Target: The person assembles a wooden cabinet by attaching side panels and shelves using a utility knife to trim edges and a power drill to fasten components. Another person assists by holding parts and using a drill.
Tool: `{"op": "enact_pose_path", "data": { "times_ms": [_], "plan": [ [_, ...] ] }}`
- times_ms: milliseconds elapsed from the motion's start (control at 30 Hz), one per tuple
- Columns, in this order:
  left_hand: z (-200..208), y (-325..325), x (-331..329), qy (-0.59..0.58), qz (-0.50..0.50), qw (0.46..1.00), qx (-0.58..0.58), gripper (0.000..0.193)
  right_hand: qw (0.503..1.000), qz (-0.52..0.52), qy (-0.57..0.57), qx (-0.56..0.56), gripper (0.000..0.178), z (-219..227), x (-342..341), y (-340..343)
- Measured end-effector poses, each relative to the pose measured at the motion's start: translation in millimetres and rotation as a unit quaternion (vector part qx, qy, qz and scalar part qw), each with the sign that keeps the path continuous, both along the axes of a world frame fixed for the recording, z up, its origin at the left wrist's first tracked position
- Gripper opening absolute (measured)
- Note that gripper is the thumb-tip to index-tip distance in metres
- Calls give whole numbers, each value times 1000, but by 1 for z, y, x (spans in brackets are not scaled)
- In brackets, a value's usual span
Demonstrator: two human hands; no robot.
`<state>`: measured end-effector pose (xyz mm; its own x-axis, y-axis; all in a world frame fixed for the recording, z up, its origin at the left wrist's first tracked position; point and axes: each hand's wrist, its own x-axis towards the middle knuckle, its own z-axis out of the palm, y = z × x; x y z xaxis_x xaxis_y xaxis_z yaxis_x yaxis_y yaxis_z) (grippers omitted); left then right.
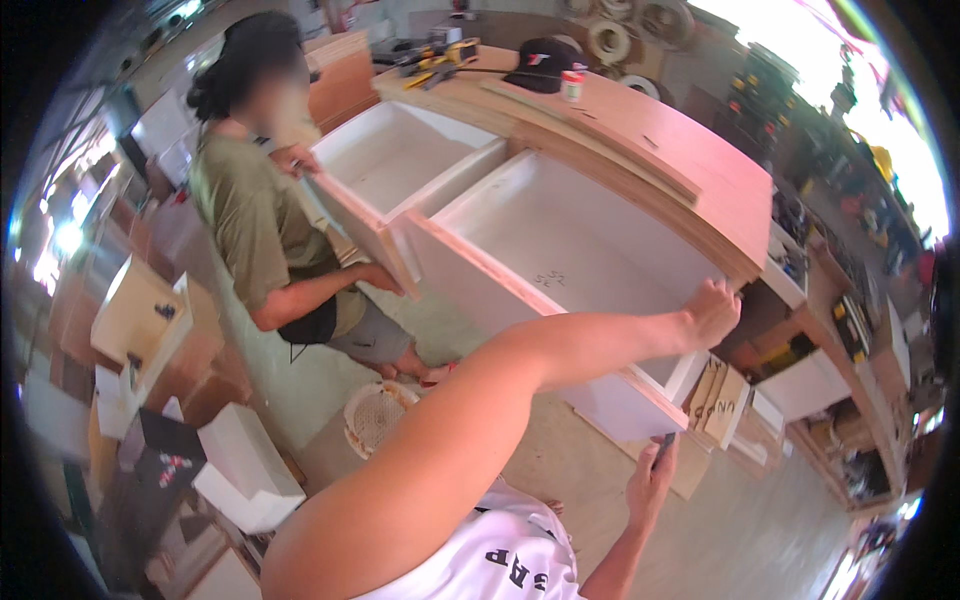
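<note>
A white-lined drawer (600, 240) with a reddish wooden front edge is pulled out of the wooden cabinet (740, 215). My left arm reaches across it, and my left hand (712, 312), fingers curled, is at its right side wall by the cabinet corner. Whether those fingers grip the wall or something small is hidden. Below, at the right end of the drawer front (560, 310), my right hand (652, 480) is closed round a small dark tool (662, 446), its kind unclear. To the left a second drawer (400, 155) stands out, its front held by a co-worker's hands (375, 278).
A black cap (545, 65), a small white-and-red container (572, 86) and yellow-black tools (440, 62) lie on the cabinet top. Flat boards (720, 400) lie beyond the drawer's right end. A round stool (378, 415) stands near the co-worker (250, 190). White box pieces (245, 465) crowd the left.
</note>
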<state>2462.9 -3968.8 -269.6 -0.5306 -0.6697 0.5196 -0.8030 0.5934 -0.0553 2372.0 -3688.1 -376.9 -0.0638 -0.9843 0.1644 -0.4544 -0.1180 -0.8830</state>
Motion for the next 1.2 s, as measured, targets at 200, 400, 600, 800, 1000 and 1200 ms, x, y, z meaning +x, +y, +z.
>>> {"op": "enact_pose_path", "data": {
  "times_ms": [200,400,600,800,1000,1200],
  "plan": [
    [-29,-38,-4,95,-122,983,-103,75,989,43,-143,-3,63,8,6,-5],
    [7,-7,-18,83,8,995,-59,103,992,41,-122,-6,61,9,6,1],
    [-16,-37,-7,113,4,974,-196,78,985,49,-163,-8,60,7,12,-8],
    [-19,-48,-7,135,-1,959,-247,58,978,-65,-183,-74,59,12,12,-8],
    [-16,-39,-14,122,2,966,-229,63,967,-134,-195,-93,61,2,-4,-14],
    [-22,-49,-9,119,1,962,-245,59,972,-57,-91,-209,77,30,23,-8]
  ]
}}
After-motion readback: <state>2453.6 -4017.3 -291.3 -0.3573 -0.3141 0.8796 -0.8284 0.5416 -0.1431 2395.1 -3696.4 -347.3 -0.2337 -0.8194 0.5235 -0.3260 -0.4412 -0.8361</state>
